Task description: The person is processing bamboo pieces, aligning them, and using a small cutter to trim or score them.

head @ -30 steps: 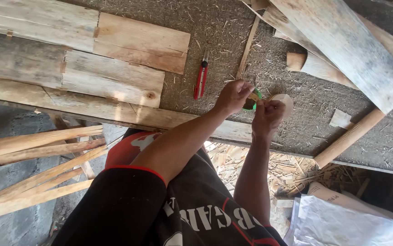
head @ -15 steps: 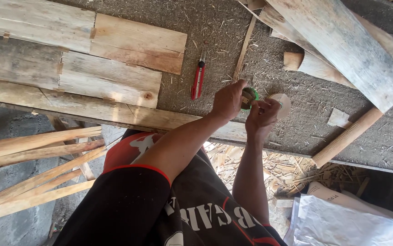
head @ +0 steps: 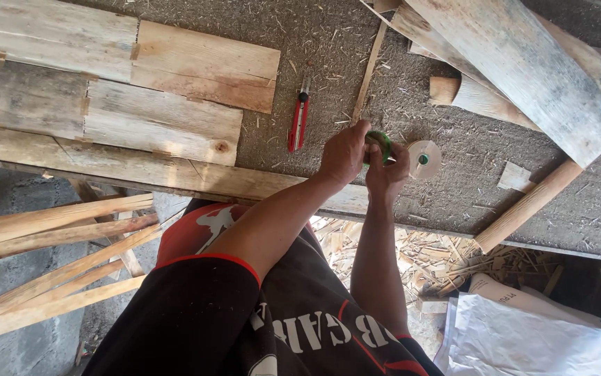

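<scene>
Against the earlier frames little is changed: the hands are kept at the same spot on the tabletop (head: 300, 42), and only a slight shift of the whole view is seen. The left hand (head: 344, 154) has stayed closed over a small green object (head: 381, 143), which is held between both hands just above the grey, chip-strewn surface near its front edge. The right hand (head: 387, 173) is curled up against the same object from below, its fingers pressed to it. What the green object is cannot be told, since most of it is covered.

At the left of the tabletop, pale wooden boards (head: 161, 111) are laid side by side. At the upper right, a grey weathered plank (head: 523, 76) is leaned across other pieces, and a round wooden stick (head: 527, 207) is set slanting below it. At the lower right, beneath the tabletop edge, a white sack-like package (head: 537, 338) with dark print is seen, crumpled and rectangular. A red utility knife (head: 299, 117) is laid well left of the hands. Just beside the right hand, a flat tan tape roll (head: 424, 159) is laid.
</scene>
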